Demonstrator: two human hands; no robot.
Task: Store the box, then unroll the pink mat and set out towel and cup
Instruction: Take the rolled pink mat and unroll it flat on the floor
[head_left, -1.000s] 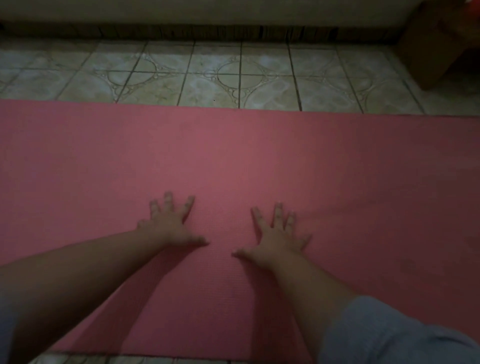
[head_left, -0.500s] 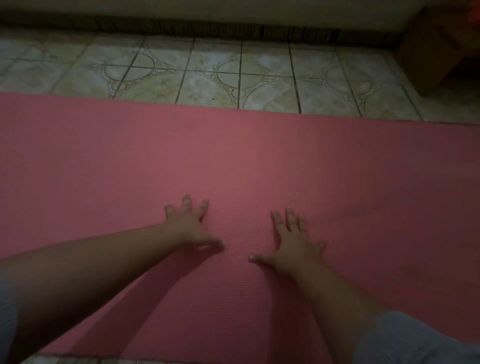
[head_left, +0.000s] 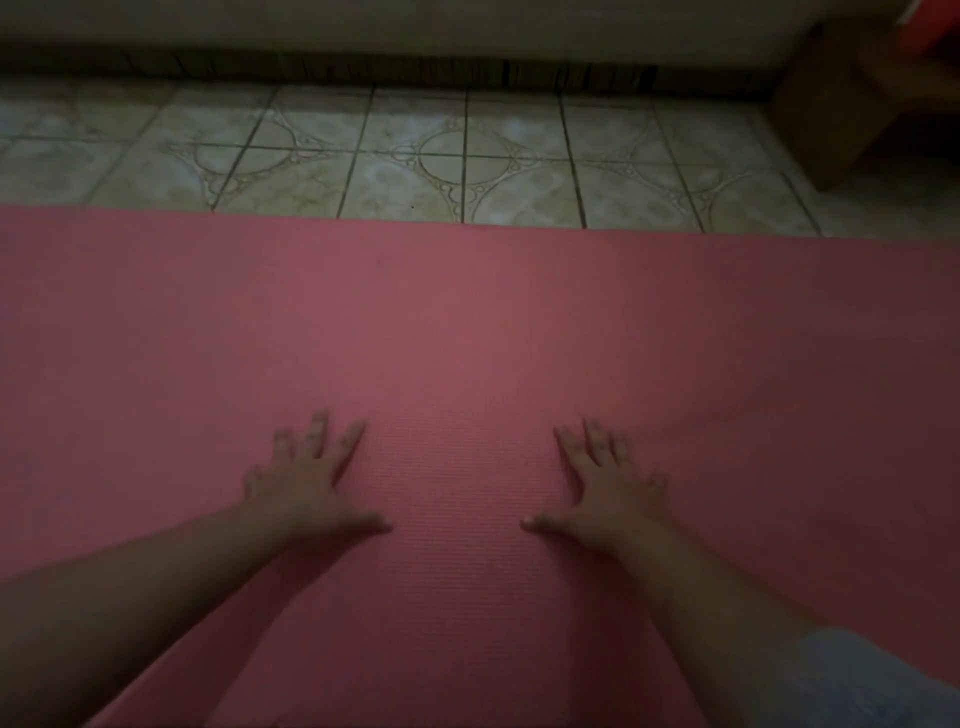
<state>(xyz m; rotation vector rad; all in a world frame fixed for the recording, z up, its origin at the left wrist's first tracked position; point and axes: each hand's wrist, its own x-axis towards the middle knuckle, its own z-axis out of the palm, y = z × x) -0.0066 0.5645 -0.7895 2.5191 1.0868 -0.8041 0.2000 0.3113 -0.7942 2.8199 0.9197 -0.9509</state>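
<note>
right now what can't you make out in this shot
- Mat ends: cut off by the left and right edges of the head view, so full unrolling can't be confirmed.
- Towel and cup: nowhere in the head view.
- Box, top right: dim and cut by the frame edge; contents unclear.
- Palms of the left hand and right hand: face down on the mat, hidden.
</note>
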